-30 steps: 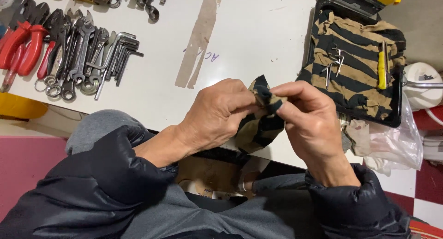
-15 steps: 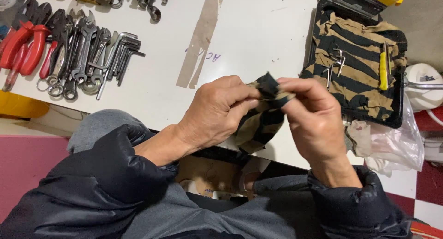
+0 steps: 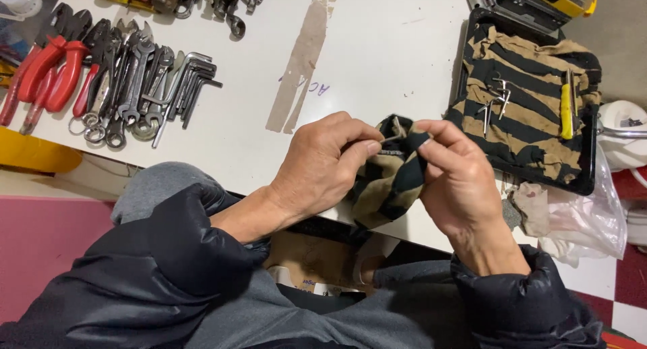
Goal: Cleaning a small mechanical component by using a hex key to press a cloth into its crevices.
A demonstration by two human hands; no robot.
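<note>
Head view: both hands, left hand (image 3: 322,167) and right hand (image 3: 458,180), pinch a striped rag (image 3: 391,180) around a small metal piece at the desk's (image 3: 377,52) near edge; rubbing probably works best with firm fingers.

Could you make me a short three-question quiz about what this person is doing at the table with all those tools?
1. True or false: both hands hold the striped rag.
2. What lies on the striped cloth in the black tray? A) scissors B) small hex keys and a yellow tool C) a hammer
3. Which side of the table holds the red-handled pliers and wrenches?

Key: 1 true, the left hand and right hand pinch it with a thin metal piece. 2 B. 3 the person's left.
</note>
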